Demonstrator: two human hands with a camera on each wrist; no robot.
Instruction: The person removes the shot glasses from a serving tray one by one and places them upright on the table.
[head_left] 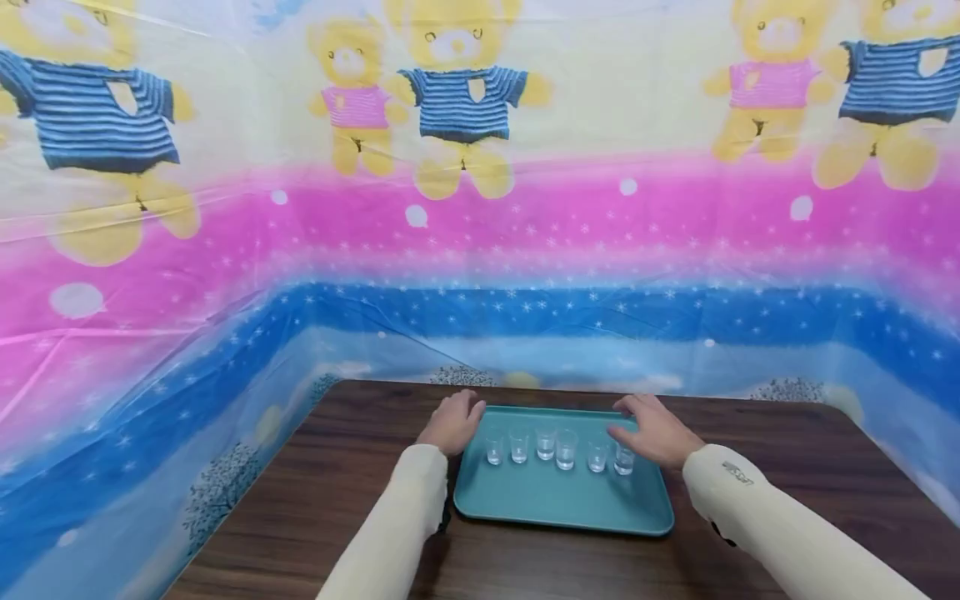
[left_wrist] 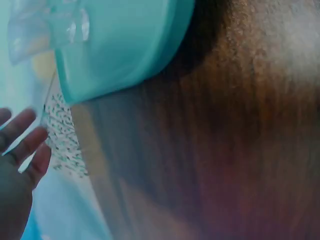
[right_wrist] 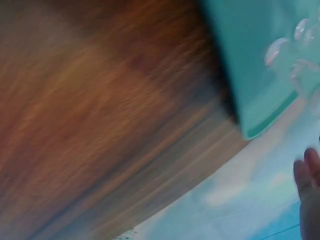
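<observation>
A green tray (head_left: 555, 504) lies on the wooden table, bearing several small clear glasses in an uneven row, among them one glass (head_left: 566, 454) near the middle. Beside the tray's far left corner is my left hand (head_left: 453, 423), its fingers spread and holding nothing. My right hand (head_left: 660, 432) hovers by the far right corner, fingers loosely bent and apart, near the rightmost glass (head_left: 623, 460). In the left wrist view, the left hand (left_wrist: 20, 155) appears clear of the tray (left_wrist: 120, 50). The right wrist view cuts off most of the right hand (right_wrist: 311, 175).
The dark wooden table (head_left: 337, 467) extends on both sides of the tray. A printed cloth (head_left: 570, 217) with teddy bears hangs around its back and sides, close to the table's far edge.
</observation>
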